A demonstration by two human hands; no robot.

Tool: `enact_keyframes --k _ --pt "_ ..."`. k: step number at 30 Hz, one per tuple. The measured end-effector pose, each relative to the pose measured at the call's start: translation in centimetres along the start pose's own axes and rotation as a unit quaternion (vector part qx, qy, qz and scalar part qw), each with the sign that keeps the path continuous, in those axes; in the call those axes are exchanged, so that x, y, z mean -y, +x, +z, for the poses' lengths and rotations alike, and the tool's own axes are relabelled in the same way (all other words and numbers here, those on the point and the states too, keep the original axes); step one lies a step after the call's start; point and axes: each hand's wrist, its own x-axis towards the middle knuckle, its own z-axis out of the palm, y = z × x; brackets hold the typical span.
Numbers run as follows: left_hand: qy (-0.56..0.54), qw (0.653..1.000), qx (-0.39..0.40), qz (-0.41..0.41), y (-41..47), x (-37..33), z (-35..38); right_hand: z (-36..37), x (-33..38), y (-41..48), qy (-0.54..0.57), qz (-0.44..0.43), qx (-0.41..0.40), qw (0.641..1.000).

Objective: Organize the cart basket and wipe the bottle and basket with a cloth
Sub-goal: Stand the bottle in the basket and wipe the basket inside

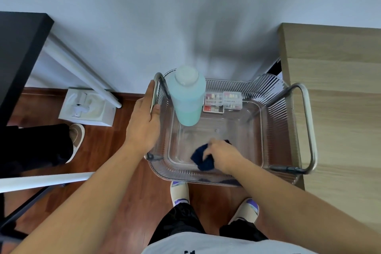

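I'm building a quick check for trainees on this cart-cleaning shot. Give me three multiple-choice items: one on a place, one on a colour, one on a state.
1. Where in the basket does the bottle stand?
A. far left corner
B. near right corner
C. outside, on the floor

2. What colour is the cloth?
A. white
B. dark blue
C. yellow

3. What is the left hand doing?
A. lifting the bottle
B. hanging free
C. gripping the cart's metal handle

Key: 1 A, it stands upright by the far left wall. 2 B, the right hand presses a dark blue cloth on the basket floor. 3 C, its fingers wrap the left handle.
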Motion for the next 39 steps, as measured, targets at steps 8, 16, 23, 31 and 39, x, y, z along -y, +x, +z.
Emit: enact_keyframes --k 8,16,23,31,39 --pt "-0.015 1.0 -0.007 0.011 -0.1 -0.2 0.1 -3.4 -7.3 -0.5 -0.035 0.199 -0.084 0.976" --pt "0.003 1.0 -0.005 0.019 -0.1 -0.3 -0.1 0.8 0.4 -1.3 0.005 -0.005 -0.004 1.0" --pt "0.002 1.0 0.008 0.03 -0.3 -0.7 -0.3 0.1 0.2 0.1 0.023 -0.023 0.011 0.999" --pt "-0.042 0.999 0.018 0.025 -0.2 -0.7 -0.3 -2.0 -8.1 -0.4 0.133 0.159 -0.153 0.966" --pt "-0.035 0.999 0.003 0.037 0.0 -0.5 -0.1 2.7 3.7 3.4 0.07 -0.01 -0.064 0.995"
